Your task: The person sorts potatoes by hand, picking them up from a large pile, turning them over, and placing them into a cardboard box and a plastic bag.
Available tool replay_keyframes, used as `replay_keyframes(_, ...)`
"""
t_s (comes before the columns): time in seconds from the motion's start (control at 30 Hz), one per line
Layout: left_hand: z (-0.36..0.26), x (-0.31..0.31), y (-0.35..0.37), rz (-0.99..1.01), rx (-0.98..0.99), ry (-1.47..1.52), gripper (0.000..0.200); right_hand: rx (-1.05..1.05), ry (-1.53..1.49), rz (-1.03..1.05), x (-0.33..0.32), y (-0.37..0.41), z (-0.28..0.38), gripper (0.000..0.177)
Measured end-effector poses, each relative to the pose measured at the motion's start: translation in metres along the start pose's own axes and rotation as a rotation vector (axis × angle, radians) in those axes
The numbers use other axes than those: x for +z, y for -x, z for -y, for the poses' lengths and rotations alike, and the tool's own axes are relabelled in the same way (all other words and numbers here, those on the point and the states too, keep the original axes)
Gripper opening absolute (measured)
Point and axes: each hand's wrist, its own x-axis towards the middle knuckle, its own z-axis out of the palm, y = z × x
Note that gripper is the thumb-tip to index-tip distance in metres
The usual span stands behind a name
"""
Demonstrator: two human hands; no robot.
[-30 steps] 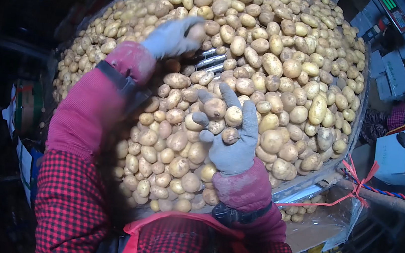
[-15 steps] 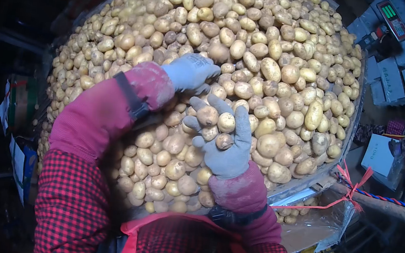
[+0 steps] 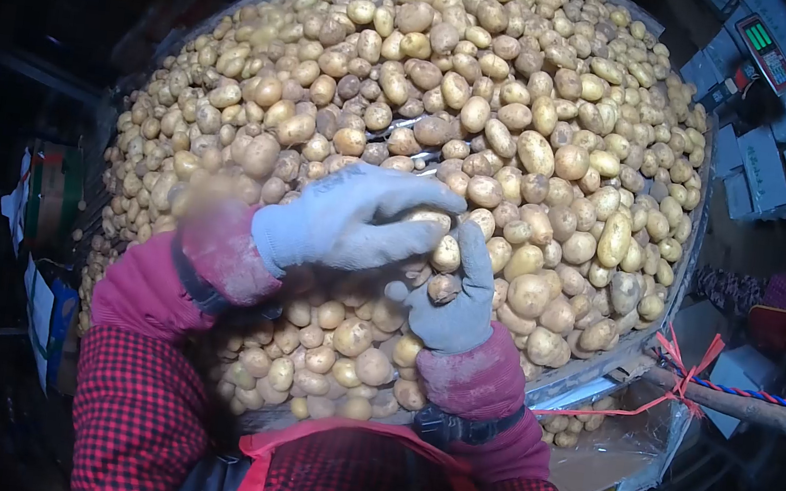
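A large heap of potatoes [image 3: 572, 161] fills the view below and around my hands. My left hand [image 3: 357, 217], in a grey-blue glove, reaches across to my right hand, its thumb and fingers around a potato [image 3: 429, 218]. My right hand [image 3: 453, 318], in a grey glove, is turned palm up with its fingers curled about several potatoes. One pale potato [image 3: 446, 253] and a browner potato [image 3: 443, 289] show in its palm. The left fingers partly cover what the right hand holds. Both hands are just above the heap, close together.
A pole with pink twine [image 3: 686, 369] and a red-blue rope stands at the right edge of the heap. Beyond are stacked boxes [image 3: 761, 161] and a scale display [image 3: 766, 50]. At lower right, a plastic-lined box [image 3: 607, 454] holds more potatoes.
My left hand has come back from the heap toward my right hand, and its fingers now close round a potato there. Metal strips show among the potatoes where it was.
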Motion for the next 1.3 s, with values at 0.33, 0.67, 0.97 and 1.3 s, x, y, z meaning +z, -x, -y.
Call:
replay_keyframes(0.33, 0.101, -0.016, -0.023, 0.157, 0.100, -0.845, 0.069, -0.009, 0.214, -0.074, 0.002, -0.007, 0.009, 0.060)
replay_keyframes(0.67, 0.109, -0.010, -0.017, 0.083, 0.024, -0.645, 0.049, 0.178, 0.116, -0.148, 0.001, -0.005, 0.013, 0.060)
replay_keyframes(0.97, 0.087, -0.066, -0.091, -0.356, 0.035, -0.385, 0.074, 0.130, 0.268, -0.106, -0.005, -0.006, 0.011, 0.062)
replay_keyframes(1.3, 0.139, -0.087, -0.131, -0.249, -0.371, -0.686, 0.063, 0.237, 0.169, -0.103, 0.009, -0.004, 0.019, 0.085)
